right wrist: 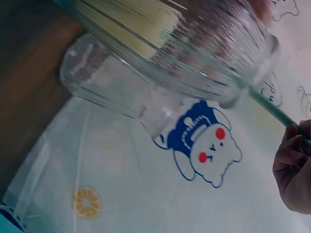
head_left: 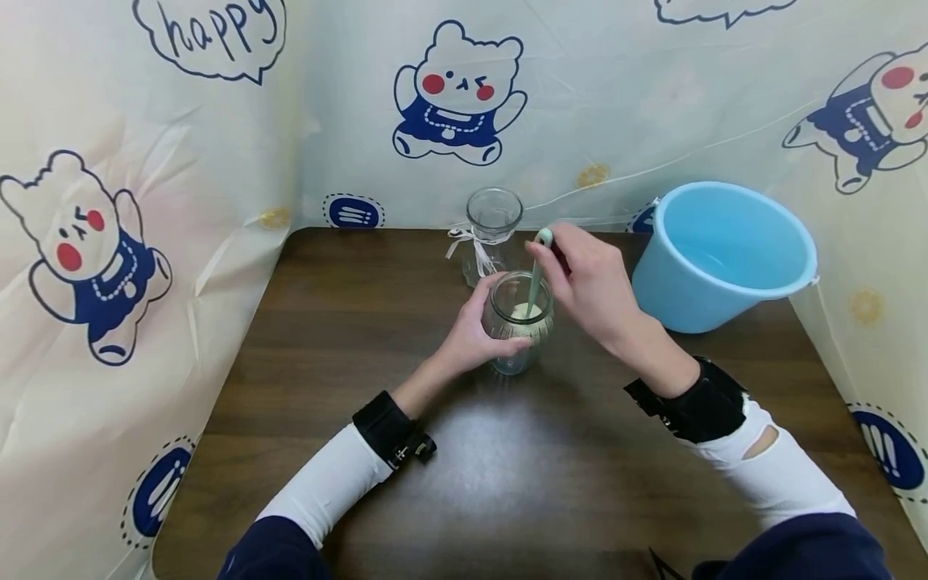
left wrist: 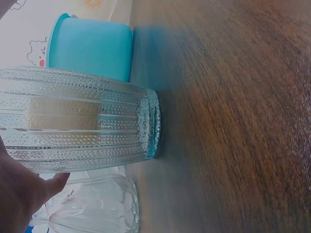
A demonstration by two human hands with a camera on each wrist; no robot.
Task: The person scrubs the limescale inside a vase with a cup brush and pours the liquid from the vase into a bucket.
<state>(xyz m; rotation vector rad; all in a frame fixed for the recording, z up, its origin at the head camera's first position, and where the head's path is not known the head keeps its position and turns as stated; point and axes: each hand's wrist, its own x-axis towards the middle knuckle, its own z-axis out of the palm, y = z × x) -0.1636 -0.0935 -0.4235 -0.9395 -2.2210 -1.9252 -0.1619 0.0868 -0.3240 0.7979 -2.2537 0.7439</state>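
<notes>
My left hand (head_left: 471, 334) grips a ribbed, dotted glass jar (head_left: 511, 358) from its left side, with the thumb across the front. The jar stands upright on the table, its base seen at the tabletop in the left wrist view. My right hand (head_left: 596, 282) pinches the green handle of a sponge bottle brush (head_left: 535, 280) just above the jar's mouth. The brush's cream sponge head (left wrist: 63, 114) is inside the jar, in its upper half. Behind the jar, a clear glass vase (head_left: 495, 224) with a white ribbon bow stands close to my left fingers.
A light blue bucket (head_left: 670, 274) stands at the back right of the brown wooden table (head_left: 348, 322), beyond my right wrist. Cloth sheets (head_left: 348, 105) printed with bears hang along the back and sides. Black straps with cameras sit on both wrists.
</notes>
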